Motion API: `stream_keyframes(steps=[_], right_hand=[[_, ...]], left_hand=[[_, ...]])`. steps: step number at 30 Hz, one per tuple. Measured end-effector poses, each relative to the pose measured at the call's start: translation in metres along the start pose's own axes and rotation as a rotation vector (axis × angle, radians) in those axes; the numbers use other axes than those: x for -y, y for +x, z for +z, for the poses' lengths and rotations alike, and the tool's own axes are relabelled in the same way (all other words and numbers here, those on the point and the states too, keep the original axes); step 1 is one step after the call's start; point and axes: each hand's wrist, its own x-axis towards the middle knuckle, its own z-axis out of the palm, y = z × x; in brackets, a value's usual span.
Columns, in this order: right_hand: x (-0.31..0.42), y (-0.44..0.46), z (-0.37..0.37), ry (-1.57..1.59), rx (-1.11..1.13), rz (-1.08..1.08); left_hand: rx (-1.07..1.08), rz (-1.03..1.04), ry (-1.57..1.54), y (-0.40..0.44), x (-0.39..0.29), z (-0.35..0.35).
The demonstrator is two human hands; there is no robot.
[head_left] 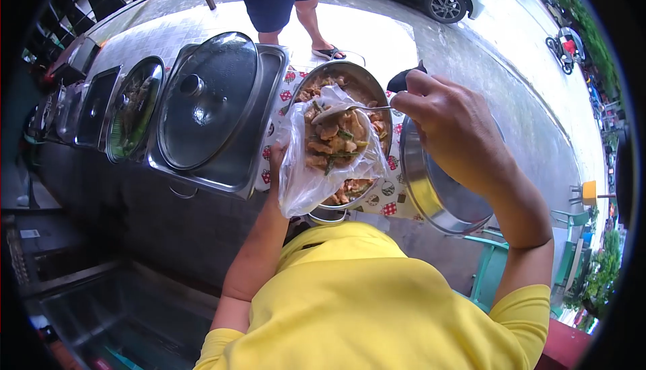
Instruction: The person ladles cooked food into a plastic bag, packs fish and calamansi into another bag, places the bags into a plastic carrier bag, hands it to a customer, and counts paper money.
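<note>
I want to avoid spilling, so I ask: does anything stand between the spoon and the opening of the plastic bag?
Nothing visible does. The spoon in the right hand has its bowl at the open mouth of the plastic bag, above or touching the food inside; I cannot tell which. The metal pot lies below.

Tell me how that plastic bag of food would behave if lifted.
The plastic bag is probably floppy, as its thin film is creased. The chunky food inside likely makes it heavier than the film suggests. It may spill if tipped, since its mouth gapes open by the spoon.
</note>
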Motion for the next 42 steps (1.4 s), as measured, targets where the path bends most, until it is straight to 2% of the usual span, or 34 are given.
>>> stream_keyframes(steps=[4,7,13,19,26,29,35,38,42], right_hand=[[-0.009,-0.003,-0.011,-0.010,0.000,0.038],[-0.009,-0.005,-0.001,-0.009,-0.008,-0.056],[-0.014,-0.012,-0.019,0.020,-0.096,-0.062],[-0.003,-0.011,0.010,0.088,-0.114,-0.232],[-0.006,-0.001,0.007,0.064,-0.193,-0.137],[-0.007,0.000,0.022,0.077,-0.074,-0.150],[-0.004,-0.003,0.003,0.065,-0.100,-0.113],[-0.010,-0.001,0.009,0.159,-0.010,-0.096],[-0.032,-0.002,0.000,0.183,0.001,0.141]], left_hand=[[0.050,-0.033,0.001,0.001,-0.004,0.004],[0.063,-0.045,0.010,0.002,-0.005,0.005],[0.043,-0.025,0.011,-0.003,-0.005,0.004],[0.039,-0.013,0.021,-0.002,-0.005,0.005],[-0.011,0.017,0.027,-0.011,-0.002,0.001],[-0.026,0.026,0.032,-0.014,0.000,0.001],[-0.040,0.052,0.029,-0.015,0.000,0.002],[-0.034,0.070,0.049,-0.016,-0.005,0.004],[-0.080,0.128,0.091,-0.026,-0.014,0.002]])
